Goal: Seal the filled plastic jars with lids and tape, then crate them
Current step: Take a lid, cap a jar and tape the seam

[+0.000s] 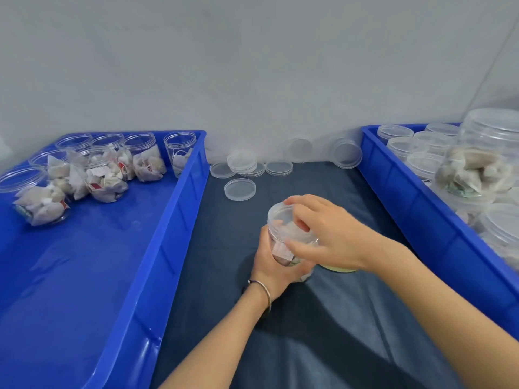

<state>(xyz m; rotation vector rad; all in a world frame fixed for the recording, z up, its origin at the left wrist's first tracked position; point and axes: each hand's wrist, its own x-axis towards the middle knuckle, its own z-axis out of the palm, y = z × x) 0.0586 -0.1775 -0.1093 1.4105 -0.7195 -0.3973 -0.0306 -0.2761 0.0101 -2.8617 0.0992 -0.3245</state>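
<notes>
Left hand (276,265) wraps the lower body of a clear plastic jar (286,237), fingers curled round its far side, thumb on the near side; thin bangle (264,290) on that wrist. Jar sits at centre of the dark cloth-covered table (323,318), between the two blue crates, tilted slightly toward the camera. It's filled with white tea-bag-style sachets.

Right hand (323,228) comes in from the right, palm down over the jar mouth, fingertips curled onto a clear lid (280,213) at the rim, thumb at the near edge. So it grips the lid; can't tell if the lid is fully seated. Forearm runs diagonally from lower right.

A yellowish round item (341,268) shows partly under the right wrist; can't identify it.

Left crate (179,209): several open, unlidded filled jars (106,178) clustered at the far end. Right crate (421,209): lidded jars (427,161), one big filled jar (483,158) on top, near the camera.

Loose clear lids (240,189) lie and lean against the wall at the table's back edge.

Sachet tags show red marks; no writing legible.
</notes>
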